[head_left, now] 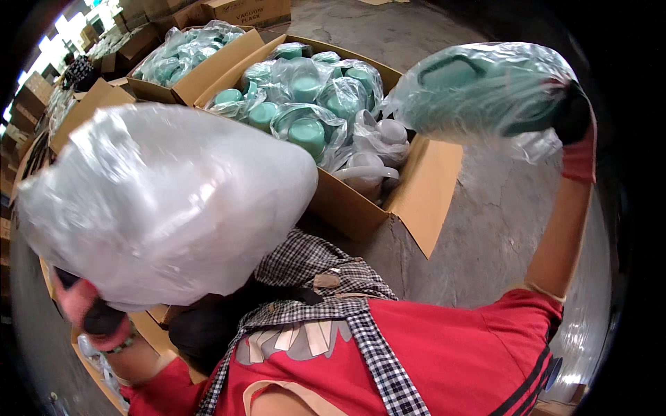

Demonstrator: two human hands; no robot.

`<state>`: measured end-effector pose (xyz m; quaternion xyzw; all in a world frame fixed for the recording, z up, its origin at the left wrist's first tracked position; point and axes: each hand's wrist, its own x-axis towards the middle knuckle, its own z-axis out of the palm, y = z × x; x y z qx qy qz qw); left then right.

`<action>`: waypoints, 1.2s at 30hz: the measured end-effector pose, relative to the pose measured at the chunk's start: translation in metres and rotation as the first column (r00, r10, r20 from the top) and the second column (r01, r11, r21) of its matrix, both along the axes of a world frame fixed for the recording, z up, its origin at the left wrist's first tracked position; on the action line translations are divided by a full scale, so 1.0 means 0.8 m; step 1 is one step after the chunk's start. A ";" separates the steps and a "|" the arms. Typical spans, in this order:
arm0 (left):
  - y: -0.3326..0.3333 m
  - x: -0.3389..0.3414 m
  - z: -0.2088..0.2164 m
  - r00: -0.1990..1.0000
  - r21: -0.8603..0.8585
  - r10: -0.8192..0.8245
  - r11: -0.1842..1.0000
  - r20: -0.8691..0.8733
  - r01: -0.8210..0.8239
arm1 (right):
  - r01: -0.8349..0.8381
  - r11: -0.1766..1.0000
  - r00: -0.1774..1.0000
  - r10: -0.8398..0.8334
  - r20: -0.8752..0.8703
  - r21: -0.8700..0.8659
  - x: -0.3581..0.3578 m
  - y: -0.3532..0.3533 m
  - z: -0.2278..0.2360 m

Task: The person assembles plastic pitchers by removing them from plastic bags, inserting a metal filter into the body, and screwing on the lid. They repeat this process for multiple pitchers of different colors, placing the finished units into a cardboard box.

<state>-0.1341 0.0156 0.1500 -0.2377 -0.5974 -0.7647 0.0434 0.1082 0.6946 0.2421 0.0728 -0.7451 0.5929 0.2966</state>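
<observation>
My left hand (pixel 94 312), in a pink and black glove, is closed on the lower end of a bulky clear plastic bag (pixel 173 201). Something pale fills that bag, but its shape does not show. Out to the right, my gloved right hand (pixel 573 114) grips one end of a teal jug (pixel 479 90) wrapped in clear plastic, its loop handle visible through the film. Between the two hands stands an open cardboard box (pixel 423 191) packed with several bagged teal jugs (pixel 306 135) and, at its near right corner, whitish jugs (pixel 366 170).
Behind on the left, another open box (pixel 201 80) holds more bagged teal pieces. Closed cartons (pixel 250 12) line the back. A person (pixel 80 71) is far off at the left. Concrete floor (pixel 479 208) lies right of the box, whose flap (pixel 433 201) sticks out.
</observation>
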 end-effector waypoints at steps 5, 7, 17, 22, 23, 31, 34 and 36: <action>0.068 -0.022 0.069 0.947 0.079 -0.250 0.960 -0.199 0.270 | 0.471 0.845 0.877 -0.479 -0.032 0.252 0.108 -0.061 0.034; 0.119 -0.046 0.066 0.910 0.102 -0.357 0.918 -0.212 0.384 | 0.541 0.818 0.829 -0.558 0.045 0.195 0.148 -0.084 0.028; 0.471 -0.107 -0.002 0.629 0.307 -0.766 0.571 -0.134 0.761 | 0.372 0.788 0.915 -0.399 0.053 -0.490 0.154 -0.152 -0.067; 0.601 -0.089 -0.096 0.778 0.254 -0.580 0.812 0.240 0.526 | 0.709 0.523 0.673 -0.703 0.232 -0.472 0.127 -0.174 -0.109; 0.618 -0.090 -0.119 0.780 0.240 -0.579 0.813 0.237 0.531 | 0.735 0.497 0.641 -0.732 0.231 -0.462 0.124 -0.185 -0.111; 0.695 -0.092 -0.166 0.858 -0.482 -0.514 0.745 0.027 0.462 | 0.806 0.425 0.559 -0.774 0.296 -0.411 0.116 -0.246 -0.118; 0.657 -0.088 -0.158 0.650 -0.516 -0.706 0.460 0.281 0.722 | 0.800 0.452 0.578 -0.757 0.305 -0.395 0.106 -0.252 -0.113; 0.642 -0.126 -0.248 0.755 -0.645 -0.653 0.602 -0.059 0.470 | 0.777 0.497 0.614 -0.735 0.287 -0.387 0.092 -0.255 -0.114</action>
